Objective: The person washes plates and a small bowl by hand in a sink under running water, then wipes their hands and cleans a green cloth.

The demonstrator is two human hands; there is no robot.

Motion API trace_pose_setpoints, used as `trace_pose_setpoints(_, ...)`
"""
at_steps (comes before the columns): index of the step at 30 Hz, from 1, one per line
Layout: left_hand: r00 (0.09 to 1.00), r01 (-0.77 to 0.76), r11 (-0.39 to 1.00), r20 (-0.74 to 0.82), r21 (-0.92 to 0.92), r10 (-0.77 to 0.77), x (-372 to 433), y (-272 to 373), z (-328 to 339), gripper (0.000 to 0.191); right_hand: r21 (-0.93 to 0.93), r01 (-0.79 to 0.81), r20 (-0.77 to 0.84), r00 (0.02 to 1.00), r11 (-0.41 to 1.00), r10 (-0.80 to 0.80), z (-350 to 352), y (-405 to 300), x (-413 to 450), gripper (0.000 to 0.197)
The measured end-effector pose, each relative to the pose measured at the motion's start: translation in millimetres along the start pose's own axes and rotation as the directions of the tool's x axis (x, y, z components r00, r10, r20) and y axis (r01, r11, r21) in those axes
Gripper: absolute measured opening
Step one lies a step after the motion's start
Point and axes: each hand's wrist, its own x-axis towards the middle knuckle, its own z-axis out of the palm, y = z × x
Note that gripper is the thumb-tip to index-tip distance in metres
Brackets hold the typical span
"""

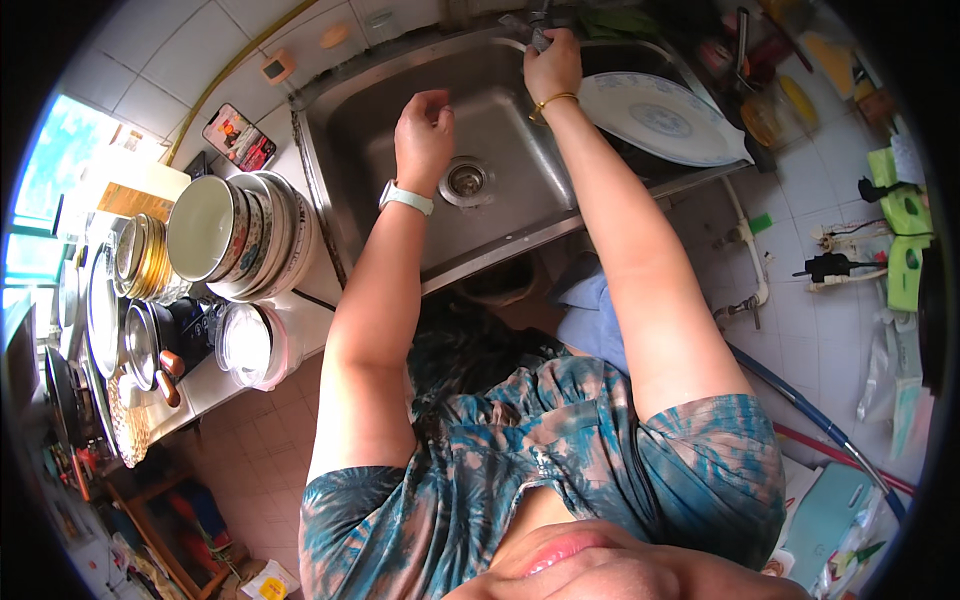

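Note:
Over the stainless steel sink (502,135), my left hand (426,131) hovers with loosely curled fingers, thumb apart, and nothing visible in it. It wears a watch with a pale strap (406,198). My right hand (555,69) reaches to the back rim and grips the grey end of the tap (538,39); its palm side is hidden. A yellow bracelet (553,104) circles that wrist. Below my left hand, the round drain (466,181) shows in the basin floor. Beside my right forearm, a large oval white plate with a blue pattern (660,120) lies tilted over the smaller basin.
Left of the sink, stacked bowls (206,229), glass dishes (139,255) and clear plastic containers (247,341) crowd the counter (319,259). A phone (238,137) leans near the tiled wall. Pipes (754,262) and a blue pole (817,420) stand at the right.

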Motion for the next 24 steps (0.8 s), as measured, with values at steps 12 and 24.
trace_pose_setpoints(12,1.0,-0.003,1.0,0.025,0.031,0.002,5,-5,5,0.022,0.256,-0.486,0.229,0.87,0.836,0.436,62,12,-16,0.027)
trace_pose_setpoints(24,0.997,0.013,0.999,0.077,0.039,-0.016,2,-12,3,0.02,0.562,-0.792,0.187,0.404,0.239,0.895,31,-39,-4,0.016)
